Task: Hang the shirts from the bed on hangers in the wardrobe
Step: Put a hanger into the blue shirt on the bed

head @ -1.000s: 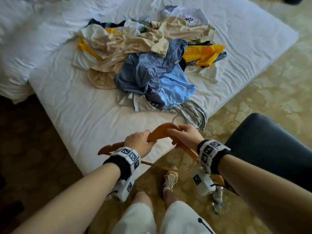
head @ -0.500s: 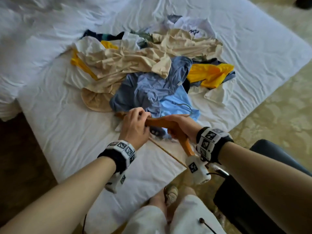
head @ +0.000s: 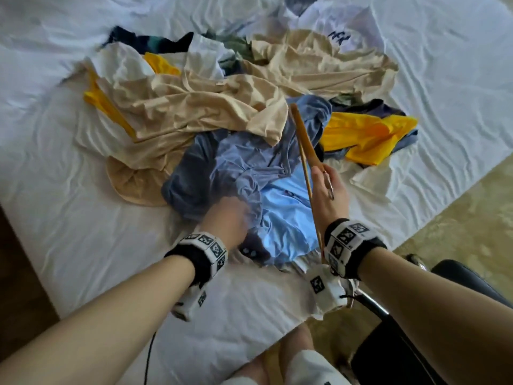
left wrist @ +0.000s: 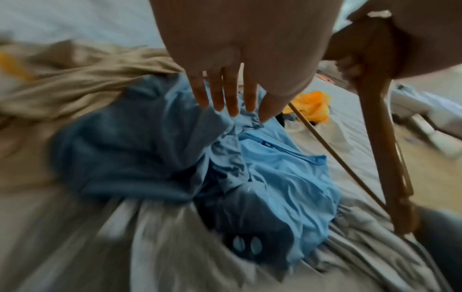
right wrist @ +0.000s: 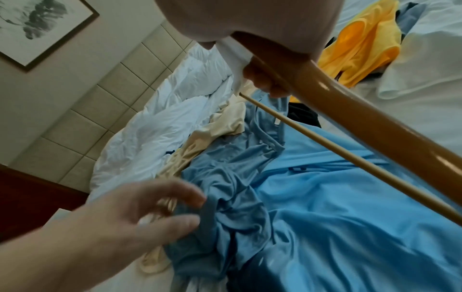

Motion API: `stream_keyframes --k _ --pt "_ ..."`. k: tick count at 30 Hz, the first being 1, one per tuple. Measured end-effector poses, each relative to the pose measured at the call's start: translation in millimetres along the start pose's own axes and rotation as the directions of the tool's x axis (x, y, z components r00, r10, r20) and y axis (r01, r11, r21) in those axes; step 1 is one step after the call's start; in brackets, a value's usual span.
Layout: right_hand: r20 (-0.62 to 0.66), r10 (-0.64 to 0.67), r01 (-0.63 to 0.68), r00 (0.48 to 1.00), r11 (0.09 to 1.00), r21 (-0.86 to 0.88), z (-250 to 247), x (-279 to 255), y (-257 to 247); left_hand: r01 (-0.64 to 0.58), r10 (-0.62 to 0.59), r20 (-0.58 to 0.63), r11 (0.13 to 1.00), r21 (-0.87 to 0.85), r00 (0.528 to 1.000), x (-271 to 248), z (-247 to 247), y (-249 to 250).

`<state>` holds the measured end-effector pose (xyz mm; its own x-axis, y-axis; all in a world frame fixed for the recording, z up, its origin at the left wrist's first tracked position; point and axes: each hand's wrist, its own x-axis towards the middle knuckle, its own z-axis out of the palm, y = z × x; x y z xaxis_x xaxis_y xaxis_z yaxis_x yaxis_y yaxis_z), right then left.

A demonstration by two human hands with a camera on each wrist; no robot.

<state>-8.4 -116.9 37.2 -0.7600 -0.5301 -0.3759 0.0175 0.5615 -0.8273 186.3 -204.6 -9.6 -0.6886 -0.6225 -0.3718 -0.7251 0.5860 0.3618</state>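
A heap of shirts lies on the white bed (head: 69, 218): beige shirt (head: 194, 107), yellow shirt (head: 366, 134), grey-blue shirt (head: 236, 162) and light blue shirt (head: 286, 215) nearest me. My right hand (head: 329, 190) grips a wooden hanger (head: 304, 140) at its middle, one arm pointing away over the pile; the hanger (right wrist: 375, 126) fills the right wrist view. My left hand (head: 230, 218) hovers with straight fingers (left wrist: 225, 94) over the grey-blue shirt (left wrist: 125, 154), just touching its folds and holding nothing. My left hand (right wrist: 140, 209) also appears in the right wrist view.
A dark chair (head: 416, 343) stands at my right, beside the bed's corner. Patterned carpet (head: 458, 212) runs along the bed's right side. A white duvet (right wrist: 162, 122) is bunched by the padded headboard (right wrist: 87, 110). My legs (head: 291, 368) stand against the bed's near edge.
My left hand let go of the hanger and moved down to the blue shirts. My right hand turned the hanger so it points away, and I leaned closer over the pile.
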Motion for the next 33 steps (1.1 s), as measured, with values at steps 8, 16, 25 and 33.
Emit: stream_keyframes --k 8,16,25,33 --pt "0.024 0.038 -0.039 0.999 0.999 0.018 3 71 20 -0.208 0.185 0.105 0.932 0.296 0.977 131 9 80" --pt "0.043 0.057 -0.058 0.997 0.998 0.013 -6 104 44 -0.097 -0.034 0.235 0.847 0.522 0.971 166 43 80" --pt "0.002 0.054 -0.053 0.999 0.974 0.219 -25 90 13 -0.186 0.040 0.267 0.816 0.547 0.963 131 -5 102" --pt "0.110 -0.179 0.104 0.978 0.867 0.487 -61 60 -127 -0.258 0.131 0.268 0.812 0.524 0.955 64 -100 76"
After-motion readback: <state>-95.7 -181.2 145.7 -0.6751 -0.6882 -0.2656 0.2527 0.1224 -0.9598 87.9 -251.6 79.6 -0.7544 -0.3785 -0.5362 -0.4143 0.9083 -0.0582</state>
